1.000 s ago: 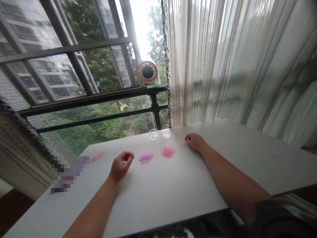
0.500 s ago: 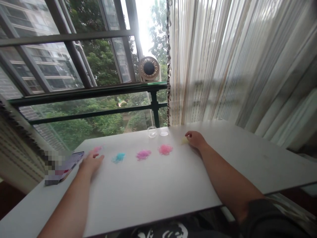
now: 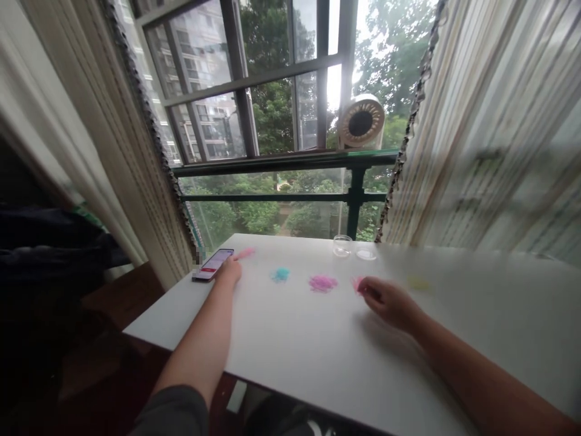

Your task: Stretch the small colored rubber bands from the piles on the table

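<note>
Small loose piles of thin coloured bits, too blurred to name, lie in a row on the white table [image 3: 281, 327]. At the left end is a pink pile [image 3: 246, 252], with my left hand [image 3: 228, 271] right at its near edge, beside a phone [image 3: 214, 264]; its fingertips are blurred. A blue pile [image 3: 281, 275] and a purple pile [image 3: 322, 283] lie between my hands. My right hand [image 3: 388, 301] is over a coral-pink pile [image 3: 355, 283], partly covering it, with thumb and fingers pinched together. Farther right is a yellow pile [image 3: 418, 283].
A clear round container [image 3: 342, 246] and a clear shallow lid or dish [image 3: 365, 254] sit at the table's back edge. Behind are a green railing [image 3: 281, 198], a white fan [image 3: 362, 123], an open window and curtains [image 3: 490, 121] on both sides.
The view has turned left. My right hand has moved left from the yellow pile to the coral-pink one. My left hand stays near the pink pile, its spread fingers no longer plain to see.
</note>
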### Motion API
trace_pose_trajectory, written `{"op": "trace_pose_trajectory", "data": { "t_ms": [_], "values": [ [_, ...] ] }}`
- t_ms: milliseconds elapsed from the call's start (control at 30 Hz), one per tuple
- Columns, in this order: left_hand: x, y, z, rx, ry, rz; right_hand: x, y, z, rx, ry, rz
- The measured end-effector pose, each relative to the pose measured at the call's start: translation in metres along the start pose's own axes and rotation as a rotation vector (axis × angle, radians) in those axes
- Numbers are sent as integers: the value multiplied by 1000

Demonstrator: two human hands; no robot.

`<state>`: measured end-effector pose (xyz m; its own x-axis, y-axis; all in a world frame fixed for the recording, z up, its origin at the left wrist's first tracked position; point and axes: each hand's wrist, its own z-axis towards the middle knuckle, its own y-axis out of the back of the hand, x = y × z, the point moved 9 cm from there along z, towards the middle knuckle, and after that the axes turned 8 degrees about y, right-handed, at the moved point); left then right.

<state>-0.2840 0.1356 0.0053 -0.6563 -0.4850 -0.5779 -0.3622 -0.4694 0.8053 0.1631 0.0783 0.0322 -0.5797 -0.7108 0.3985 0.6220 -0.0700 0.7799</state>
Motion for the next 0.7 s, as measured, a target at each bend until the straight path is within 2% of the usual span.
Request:
{"op": "trace_pose_trajectory", "data": {
  "t_ms": [100, 200, 333, 533, 700],
  "values": [
    [-6, -8, -7, 23, -12, 21, 38, -39, -2, 180, 97, 12],
    [-19, -16, -19, 62, -86, 18, 53, -58, -6, 279, 155, -37],
    [-28, -23, -29, 85, -116, 29, 49, -61, -7, 302, 119, -97],
    [-30, -20, -34, 77, -122, 23, 54, -64, -2, 338, 132, -145],
    [-55, -18, -51, 76, -253, -61, 49, -67, 3, 358, 40, -116]
  ]
}}
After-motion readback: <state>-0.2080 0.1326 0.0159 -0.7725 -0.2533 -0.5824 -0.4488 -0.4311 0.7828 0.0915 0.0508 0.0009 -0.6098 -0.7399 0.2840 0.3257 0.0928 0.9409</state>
